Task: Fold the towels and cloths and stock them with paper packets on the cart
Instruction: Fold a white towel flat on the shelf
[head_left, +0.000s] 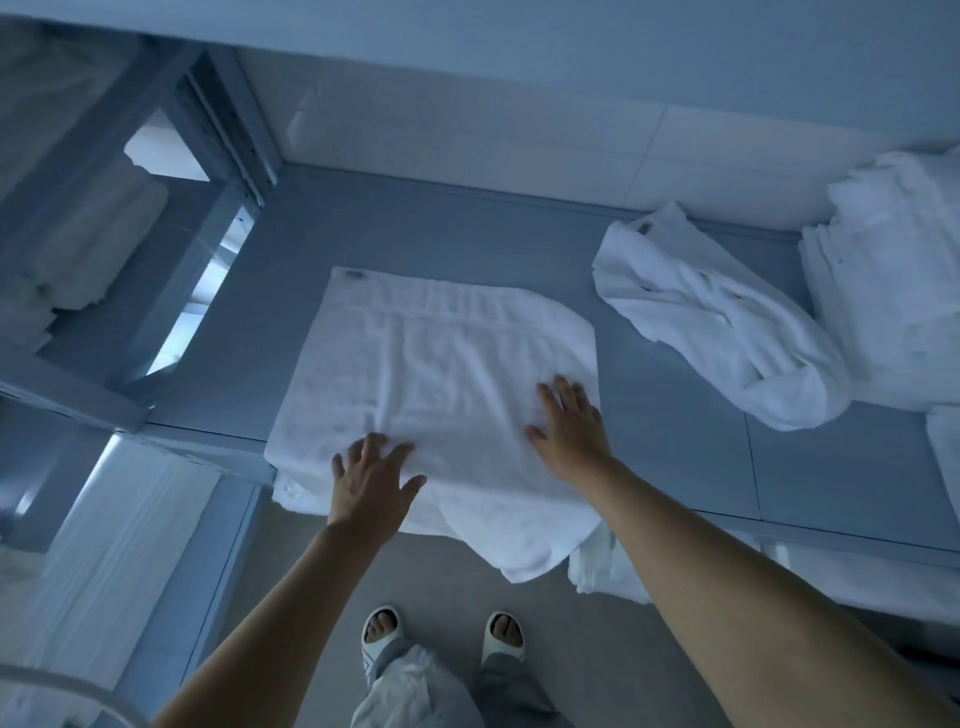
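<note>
A white towel (431, 374) lies spread flat on the grey table (675, 457), its near end hanging over the front edge. My left hand (371, 480) rests on the towel's near left part with fingers spread. My right hand (569, 426) presses flat on the towel's right side, fingers straight. A crumpled white towel (727, 322) lies to the right of it. A pile of white cloths (893, 270) sits at the far right.
A metal shelf rack (208, 171) stands at the left with folded white towels (78, 249) on a lower level. A tiled wall (519, 130) runs behind the table. White fabric (119, 545) hangs low on the left. My feet in slippers (441, 644) stand on the floor.
</note>
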